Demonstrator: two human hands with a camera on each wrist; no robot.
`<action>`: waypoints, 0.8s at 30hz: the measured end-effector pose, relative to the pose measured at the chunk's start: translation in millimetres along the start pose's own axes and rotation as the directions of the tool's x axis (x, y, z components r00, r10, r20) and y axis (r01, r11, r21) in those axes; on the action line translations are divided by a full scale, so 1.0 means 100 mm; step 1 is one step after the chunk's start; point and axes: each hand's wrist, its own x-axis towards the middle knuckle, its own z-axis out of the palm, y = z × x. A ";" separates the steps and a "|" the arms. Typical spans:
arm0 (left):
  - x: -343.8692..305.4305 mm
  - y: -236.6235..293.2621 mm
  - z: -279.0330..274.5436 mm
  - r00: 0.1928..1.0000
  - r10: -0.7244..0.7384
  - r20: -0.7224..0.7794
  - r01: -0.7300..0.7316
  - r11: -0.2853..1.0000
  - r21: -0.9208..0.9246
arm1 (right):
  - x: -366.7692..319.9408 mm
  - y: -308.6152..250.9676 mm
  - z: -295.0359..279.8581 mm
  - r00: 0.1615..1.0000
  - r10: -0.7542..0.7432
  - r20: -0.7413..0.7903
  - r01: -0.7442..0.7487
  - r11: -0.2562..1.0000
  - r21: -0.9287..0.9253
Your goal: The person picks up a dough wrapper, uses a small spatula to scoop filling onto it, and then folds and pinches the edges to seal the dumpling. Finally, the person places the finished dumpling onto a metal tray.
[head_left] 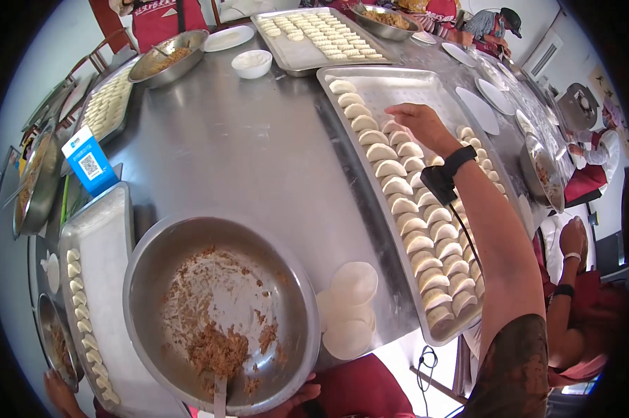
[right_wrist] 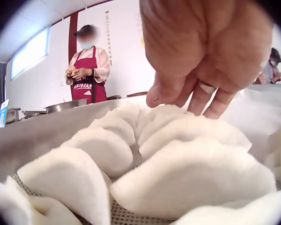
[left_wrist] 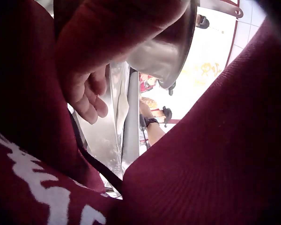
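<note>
My right hand (head_left: 426, 127) is over a metal tray (head_left: 383, 78) at the far end of a row of white dumplings (head_left: 389, 168). In the right wrist view, thumb and fingers of the right hand (right_wrist: 206, 61) point down at the farthest dumplings (right_wrist: 166, 110), hiding part of them; nothing shows gripped. My left hand (head_left: 299, 398), partly hidden, is beside the rim of a steel bowl (head_left: 135, 279) with brown filling (head_left: 220, 350) and a utensil handle (head_left: 220, 397). In the left wrist view, the left hand (left_wrist: 96, 51) hangs with loosely bent fingers, holding nothing visible, near the bowl (left_wrist: 166, 61).
Round wrappers (head_left: 353, 306) lie right of the bowl. A tray (head_left: 125, 230) with one dumpling row is at left, beside a blue QR-code sign (head_left: 91, 164). Farther back are a filled tray (head_left: 280, 52), a white bowl (head_left: 252, 64) and filling bowls (head_left: 192, 42). Other people stand around.
</note>
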 end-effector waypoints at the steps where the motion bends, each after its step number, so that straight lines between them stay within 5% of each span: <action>1: 0.01 -0.01 -0.02 0.999 0.008 0.031 -0.007 1.000 -0.006 | -0.04 -0.05 -0.04 1.000 0.004 -0.017 -0.005 0.998 -0.058; 4: 0.14 -0.03 -0.06 0.998 -0.012 -0.062 0.004 0.992 -0.126 | -0.17 -0.17 -0.14 1.000 -0.007 -0.023 0.004 0.993 -0.118; 8: 0.16 -0.06 -0.04 0.998 0.044 -0.038 -0.038 0.988 0.149 | -0.50 -0.48 -0.14 0.997 -0.048 0.065 0.056 0.990 -0.132; 10: 0.20 -0.04 -0.10 1.000 0.019 -0.009 -0.019 1.000 0.011 | -0.90 -0.80 0.02 0.992 -0.065 0.111 0.072 0.996 -0.057; 12: 0.23 -0.04 -0.07 0.999 0.039 -0.011 -0.038 0.998 0.058 | -1.26 -1.08 0.16 0.979 -0.045 0.197 0.055 0.997 -0.048; 13: 0.22 -0.03 -0.04 0.999 0.041 -0.034 -0.038 0.996 0.080 | -1.42 -1.10 0.26 0.962 -0.147 0.230 0.158 0.987 -0.033; 16: 0.21 -0.06 0.03 0.997 0.048 -0.058 -0.041 0.992 0.118 | -1.98 -1.21 0.60 0.930 -0.248 0.270 0.298 0.940 -0.164; 19: 0.12 -0.10 0.09 0.998 0.031 -0.057 -0.026 0.995 0.092 | -2.36 -1.13 0.94 0.918 -0.353 0.182 0.395 0.761 -0.514; 24: 0.04 -0.15 0.14 0.998 0.058 -0.004 -0.057 0.993 0.108 | -2.39 -0.99 1.24 0.884 -0.463 0.059 0.309 0.486 -0.817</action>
